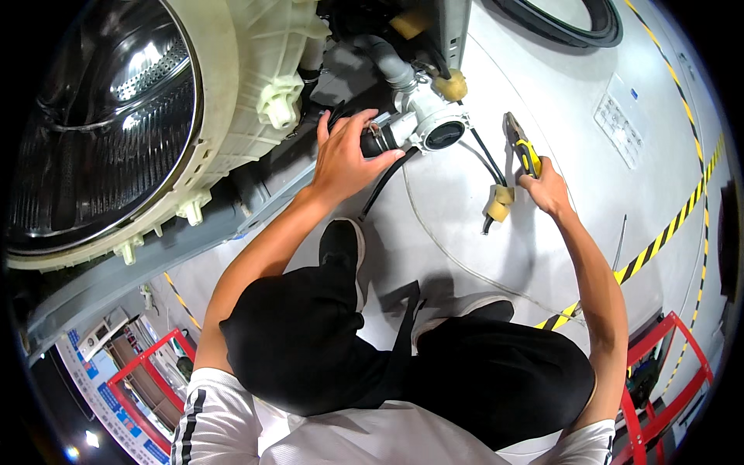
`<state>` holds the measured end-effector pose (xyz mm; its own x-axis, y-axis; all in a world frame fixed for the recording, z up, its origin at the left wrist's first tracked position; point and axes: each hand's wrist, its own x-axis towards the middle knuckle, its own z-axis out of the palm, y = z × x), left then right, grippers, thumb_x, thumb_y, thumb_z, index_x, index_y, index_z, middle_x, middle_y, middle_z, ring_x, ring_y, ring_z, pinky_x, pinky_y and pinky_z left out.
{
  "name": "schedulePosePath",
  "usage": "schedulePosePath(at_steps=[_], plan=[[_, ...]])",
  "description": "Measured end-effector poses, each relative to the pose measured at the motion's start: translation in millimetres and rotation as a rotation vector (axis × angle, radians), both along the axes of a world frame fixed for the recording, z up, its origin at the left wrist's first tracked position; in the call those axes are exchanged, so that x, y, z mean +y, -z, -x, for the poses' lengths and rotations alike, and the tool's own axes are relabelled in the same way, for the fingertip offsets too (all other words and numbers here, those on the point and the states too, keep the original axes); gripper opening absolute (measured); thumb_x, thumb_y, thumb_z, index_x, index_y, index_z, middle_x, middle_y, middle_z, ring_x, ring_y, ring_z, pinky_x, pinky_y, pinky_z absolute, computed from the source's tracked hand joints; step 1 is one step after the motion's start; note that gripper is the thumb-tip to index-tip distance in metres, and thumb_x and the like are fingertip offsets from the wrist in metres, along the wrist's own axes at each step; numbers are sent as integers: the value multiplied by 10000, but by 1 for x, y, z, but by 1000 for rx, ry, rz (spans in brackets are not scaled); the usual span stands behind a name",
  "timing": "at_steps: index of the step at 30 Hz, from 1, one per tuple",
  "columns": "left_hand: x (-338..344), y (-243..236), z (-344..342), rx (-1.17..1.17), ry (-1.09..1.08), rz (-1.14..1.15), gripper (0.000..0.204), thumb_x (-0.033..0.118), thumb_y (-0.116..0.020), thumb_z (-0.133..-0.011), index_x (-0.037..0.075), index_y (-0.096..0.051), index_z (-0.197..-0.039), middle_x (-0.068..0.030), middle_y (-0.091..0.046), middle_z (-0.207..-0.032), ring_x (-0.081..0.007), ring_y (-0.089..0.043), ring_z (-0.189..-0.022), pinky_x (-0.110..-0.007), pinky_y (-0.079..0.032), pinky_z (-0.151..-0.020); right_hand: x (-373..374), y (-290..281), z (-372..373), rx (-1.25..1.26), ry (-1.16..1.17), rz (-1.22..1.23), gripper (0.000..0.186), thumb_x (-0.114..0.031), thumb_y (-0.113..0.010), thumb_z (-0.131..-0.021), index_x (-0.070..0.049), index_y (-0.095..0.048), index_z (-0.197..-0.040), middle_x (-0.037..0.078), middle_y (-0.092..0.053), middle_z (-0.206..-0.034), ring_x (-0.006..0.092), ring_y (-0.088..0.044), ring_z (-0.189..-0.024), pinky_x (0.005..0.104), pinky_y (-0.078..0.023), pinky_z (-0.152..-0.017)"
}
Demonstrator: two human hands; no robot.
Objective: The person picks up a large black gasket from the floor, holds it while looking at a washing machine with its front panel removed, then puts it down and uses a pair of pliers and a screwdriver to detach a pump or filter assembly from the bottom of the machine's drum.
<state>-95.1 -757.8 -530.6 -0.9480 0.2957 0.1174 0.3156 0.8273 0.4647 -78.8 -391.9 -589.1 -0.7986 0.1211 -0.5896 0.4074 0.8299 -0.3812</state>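
My left hand grips a black rubber hose with a metal clamp, joined to a white pump housing with a round black cap. A grey corrugated hose runs up from the housing. My right hand holds yellow-and-black pliers, jaws pointing up, to the right of the housing. Thin black hoses hang below it, with yellow foam pieces around one of them.
A washing-machine tub with a steel drum and grey frame fills the upper left. A black rubber ring, printed sheet, thin rod and striped tape lie on the floor. Red metal frames stand at both lower corners.
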Motion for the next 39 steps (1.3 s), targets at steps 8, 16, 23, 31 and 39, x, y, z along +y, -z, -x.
schedulePosePath(at_steps=[8,16,23,31,39], plan=[[-11,-14,-3,166,129,-71,751,305,-850,-675,55,-489,-1285,-106,-615,-1166,-291,-538,-1149,-554,-196,-1120,3,-67,-52,-5,483,757,488,-353,-637,-874,-25,-468,-1193,-49,-389,-692,45,-371,-549,222,-299,-481],[-17,-35,-33,-443,382,-465,483,124,-810,-729,30,-589,-1147,-122,-631,-1122,-234,-585,-1092,-358,-440,-967,-45,-147,-69,44,354,965,608,-319,-614,-810,-22,-421,-1303,43,-465,-916,103,-467,-723,249,-399,-630],[20,-54,-35,-1110,480,-882,886,237,-851,-727,39,-309,-1399,-138,-586,-1172,-212,-563,-1104,-347,-448,-943,-122,-151,-52,121,-6,1046,681,-252,-763,-818,-12,-375,-1324,160,-521,-1253,246,-486,-1225,404,-352,-1066],[1,-39,-54,-779,390,-765,1158,215,-865,-687,-41,-57,-1476,-134,-549,-1051,-206,-564,-945,-318,-466,-846,-166,-132,-56,320,-253,860,655,-251,-765,-834,-16,-393,-1320,149,-473,-1361,214,-542,-1150,376,-419,-1007],[-33,-51,-59,-488,283,-434,766,32,-727,-695,35,-347,-1360,-167,-497,-1235,-302,-581,-1029,-368,-493,-899,-192,-142,-58,281,-268,948,403,-290,-668,-903,-8,-545,-1162,182,-587,-1085,333,-594,-996,403,-475,-875]])
